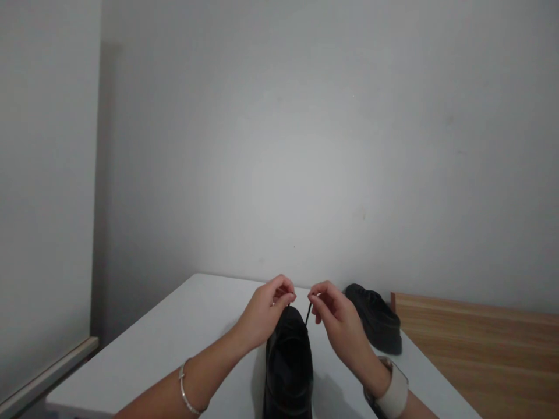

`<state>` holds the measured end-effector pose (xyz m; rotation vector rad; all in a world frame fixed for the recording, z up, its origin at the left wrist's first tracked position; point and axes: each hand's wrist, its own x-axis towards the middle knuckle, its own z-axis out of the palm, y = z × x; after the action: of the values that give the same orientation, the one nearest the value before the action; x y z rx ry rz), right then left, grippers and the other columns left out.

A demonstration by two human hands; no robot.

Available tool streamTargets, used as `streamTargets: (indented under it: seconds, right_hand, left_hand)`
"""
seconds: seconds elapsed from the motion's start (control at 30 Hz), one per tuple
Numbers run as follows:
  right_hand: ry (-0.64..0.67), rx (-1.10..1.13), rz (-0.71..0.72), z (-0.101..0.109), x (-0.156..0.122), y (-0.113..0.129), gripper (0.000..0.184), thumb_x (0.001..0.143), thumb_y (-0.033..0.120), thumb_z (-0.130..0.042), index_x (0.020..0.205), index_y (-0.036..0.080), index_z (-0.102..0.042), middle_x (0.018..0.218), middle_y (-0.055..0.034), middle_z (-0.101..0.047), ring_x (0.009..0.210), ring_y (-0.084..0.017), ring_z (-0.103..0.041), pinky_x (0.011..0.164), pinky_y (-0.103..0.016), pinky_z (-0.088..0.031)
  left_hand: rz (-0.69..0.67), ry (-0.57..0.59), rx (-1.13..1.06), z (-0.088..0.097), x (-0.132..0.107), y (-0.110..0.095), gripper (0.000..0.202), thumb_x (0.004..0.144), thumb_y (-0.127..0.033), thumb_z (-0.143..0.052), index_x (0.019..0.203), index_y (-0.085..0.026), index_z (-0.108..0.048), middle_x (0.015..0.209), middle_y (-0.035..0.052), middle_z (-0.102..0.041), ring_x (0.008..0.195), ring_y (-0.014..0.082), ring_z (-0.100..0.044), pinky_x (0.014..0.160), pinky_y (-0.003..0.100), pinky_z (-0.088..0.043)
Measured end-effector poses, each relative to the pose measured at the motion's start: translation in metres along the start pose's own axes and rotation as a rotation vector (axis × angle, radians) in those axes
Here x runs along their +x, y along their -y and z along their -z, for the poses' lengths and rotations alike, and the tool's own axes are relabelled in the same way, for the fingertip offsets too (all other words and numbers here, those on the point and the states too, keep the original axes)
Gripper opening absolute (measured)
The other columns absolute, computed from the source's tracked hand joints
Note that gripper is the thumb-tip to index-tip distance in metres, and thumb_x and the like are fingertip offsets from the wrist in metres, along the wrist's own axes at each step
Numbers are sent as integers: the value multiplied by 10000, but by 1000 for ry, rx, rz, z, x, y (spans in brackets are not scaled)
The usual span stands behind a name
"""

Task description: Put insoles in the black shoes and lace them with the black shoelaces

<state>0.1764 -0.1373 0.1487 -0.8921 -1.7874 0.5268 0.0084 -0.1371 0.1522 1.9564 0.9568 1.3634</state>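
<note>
A black shoe (289,372) stands on the white table with its toe pointing away from me and its opening towards me. My right hand (334,311) pinches a black shoelace (308,315) that runs up from the right side of the shoe. Above the shoe's left side, my left hand (271,305) is closed in a pinch on the other lace, of which only a short dark piece shows under the fingertips. Both hands are raised just over the toe, a small gap between them. The lacing itself is dark and hard to make out.
A second black shoe (375,319) rests at the table's right edge, beyond my right hand. The white table (183,326) meets a grey wall (288,145) at the back. A wood-grain board (476,349) lies to the right, and a pale panel (48,174) stands at the left.
</note>
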Motion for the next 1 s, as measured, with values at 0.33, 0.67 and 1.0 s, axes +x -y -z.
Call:
streamTargets:
  seconds: [0.33,0.67,1.0]
  right_hand:
    - [28,141,24,-10,12,-7,157,777,339,-637,761,190,-592,771,-5,-575,665,-134,-548,593,-259,-423]
    - [103,334,-121,-8,14,-13,310,789,456,-592,736,156,-646,632,-3,-560,589,-127,-477,559,-265,-379]
    - [383,437,-192,-3,4,-20,279,786,427,-615,750,159,-685,713,-13,-612,746,-159,-519,732,-299,-367]
  left_hand:
    - [206,65,-478,-24,8,27,319,762,-438,-619,796,-127,-555,574,-2,-588,470,77,-460,487,204,-329]
    - [216,149,-505,-15,-1,17,261,730,-357,-678,767,-99,-658,716,47,-638,643,118,-535,624,241,-401]
    - [-472,228,719,6,-7,6,141,808,-83,-492,809,-162,-608,815,49,-610,773,169,-525,691,279,-430]
